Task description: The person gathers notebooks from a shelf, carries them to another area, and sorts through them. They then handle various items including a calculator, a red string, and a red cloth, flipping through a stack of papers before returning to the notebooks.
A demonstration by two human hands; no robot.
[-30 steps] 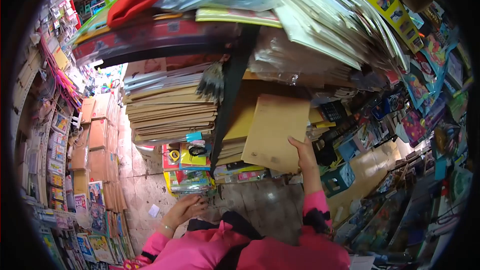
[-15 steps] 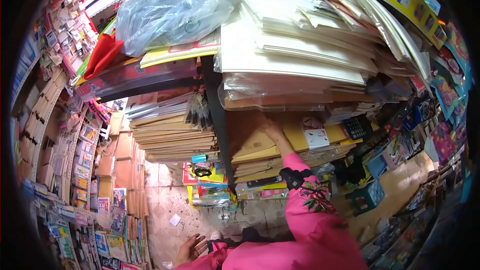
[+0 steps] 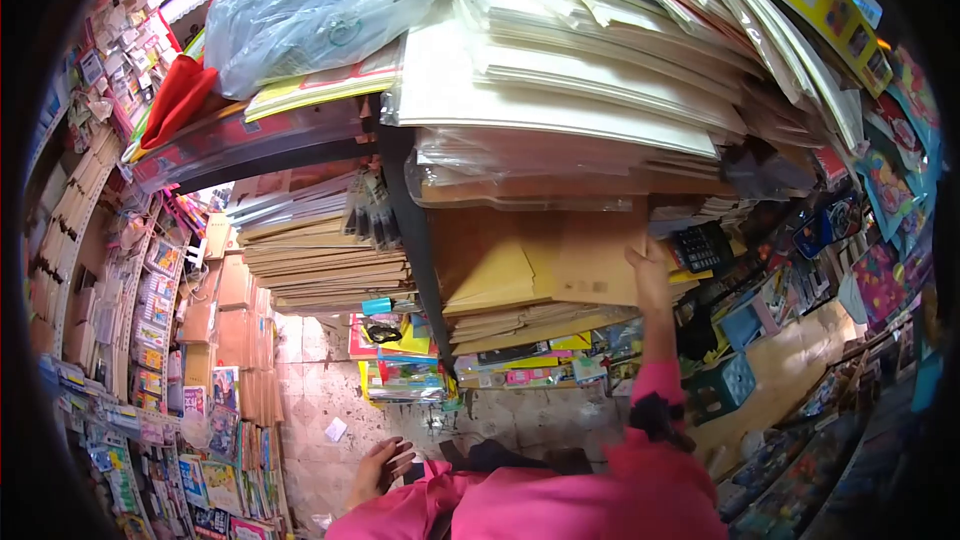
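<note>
My right hand (image 3: 650, 268), its fingers closed, grips the right edge of a brown kraft envelope (image 3: 592, 258). The envelope lies partly over a shelf stack of yellow-brown envelopes (image 3: 490, 278). Just right of that hand is a black calculator (image 3: 702, 246). Down at the bottom, near the pink clothing, my left hand (image 3: 380, 468) hangs above the floor with fingers loosely apart and nothing in them.
Stacked white sheets (image 3: 560, 100) overhang the envelope shelf. A dark upright post (image 3: 408, 210) separates it from another pile of brown paper goods (image 3: 325, 265). A teal stool (image 3: 727, 382) stands lower right, and a paper scrap (image 3: 336, 429) lies on the floor.
My right hand has moved right, drawing the brown envelope across the stack. The left hand stays low and loosely spread. The view has shifted slightly.
</note>
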